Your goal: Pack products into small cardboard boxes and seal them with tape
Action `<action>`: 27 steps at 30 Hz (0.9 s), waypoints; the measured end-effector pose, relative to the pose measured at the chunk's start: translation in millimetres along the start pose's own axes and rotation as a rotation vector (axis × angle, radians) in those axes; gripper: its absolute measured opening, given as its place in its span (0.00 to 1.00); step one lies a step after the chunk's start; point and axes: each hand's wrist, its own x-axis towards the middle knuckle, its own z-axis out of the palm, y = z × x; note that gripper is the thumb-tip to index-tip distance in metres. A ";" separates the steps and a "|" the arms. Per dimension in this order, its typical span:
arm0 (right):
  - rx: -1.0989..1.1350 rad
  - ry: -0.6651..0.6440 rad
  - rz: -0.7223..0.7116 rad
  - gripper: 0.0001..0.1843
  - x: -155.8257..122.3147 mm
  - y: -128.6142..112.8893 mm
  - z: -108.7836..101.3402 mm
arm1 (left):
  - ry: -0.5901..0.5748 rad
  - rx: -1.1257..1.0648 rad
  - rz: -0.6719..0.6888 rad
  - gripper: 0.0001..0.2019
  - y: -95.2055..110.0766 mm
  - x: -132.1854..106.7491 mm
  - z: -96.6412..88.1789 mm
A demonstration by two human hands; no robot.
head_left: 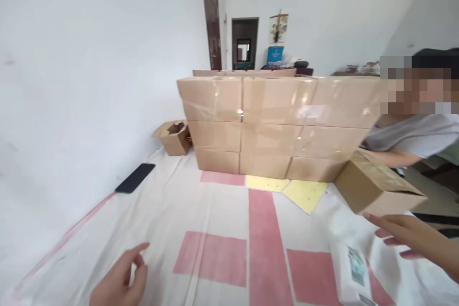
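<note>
Left hand (120, 279) is showing at the bottom left of the frame, bare, with the bottom edge cutting it off at the wrist. Right hand (412, 234) is showing at the lower right, bare past the wrist up to the right edge. Blur is softening both, so the nails aren't reading clearly.
</note>
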 end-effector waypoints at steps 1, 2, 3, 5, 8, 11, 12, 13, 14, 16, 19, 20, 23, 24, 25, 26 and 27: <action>-0.011 -0.087 -0.089 0.27 -15.3 -22.8 17.0 | -0.002 -0.032 -0.057 0.14 -8.7 20.4 -3.8; -0.037 -0.169 -0.205 0.25 -33.2 -50.4 41.2 | 0.002 -0.097 -0.110 0.15 -15.1 44.8 -3.9; -0.051 -0.254 -0.379 0.23 -52.8 -81.7 72.0 | -0.007 -0.178 -0.152 0.17 -19.2 72.5 -0.1; -0.037 -0.384 -0.687 0.18 -92.5 -149.6 148.4 | 0.014 -0.323 -0.188 0.26 -21.0 135.2 19.6; 0.120 -0.588 -0.821 0.20 -139.1 -249.4 278.5 | 0.058 -0.352 -0.198 0.50 -12.2 232.4 70.7; 0.240 -0.584 -0.745 0.20 -157.4 -338.2 397.9 | 0.016 -0.356 -0.261 0.62 0.9 310.3 125.7; 0.232 -0.538 -0.722 0.21 -157.2 -365.3 431.7 | 0.007 -0.397 -0.297 0.64 4.1 328.9 141.7; 0.227 -0.486 -0.705 0.22 -154.4 -390.8 461.9 | -0.008 -0.441 -0.312 0.64 6.1 343.6 156.2; 0.216 -0.434 -0.685 0.23 -149.6 -414.4 488.5 | -0.020 -0.467 -0.311 0.62 6.8 354.6 169.4; 0.178 -0.328 -0.658 0.28 -135.5 -453.7 531.2 | 0.006 -0.469 -0.287 0.57 4.3 367.6 192.0; 0.105 -0.199 -0.634 0.35 -108.6 -488.9 572.6 | 0.107 -0.401 -0.296 0.55 -5.4 376.2 217.1; 0.080 -0.169 -0.625 0.35 -99.3 -494.6 581.3 | 0.137 -0.375 -0.312 0.56 -9.1 378.6 222.7; 0.026 -0.102 -0.617 0.29 -75.2 -500.5 596.4 | 0.181 -0.314 -0.309 0.59 -17.2 386.5 230.4; 0.021 -0.081 -0.624 0.26 -69.4 -500.6 598.8 | 0.191 -0.301 -0.296 0.58 -18.5 388.4 230.4; 0.023 -0.061 -0.631 0.24 -65.1 -500.4 600.4 | 0.197 -0.296 -0.284 0.58 -19.1 389.6 229.7; 0.031 -0.044 -0.639 0.21 -62.4 -500.2 601.3 | 0.197 -0.298 -0.278 0.57 -19.3 389.8 228.4; 0.044 -0.032 -0.645 0.19 -61.2 -500.1 601.6 | 0.194 -0.307 -0.281 0.56 -19.1 389.3 226.9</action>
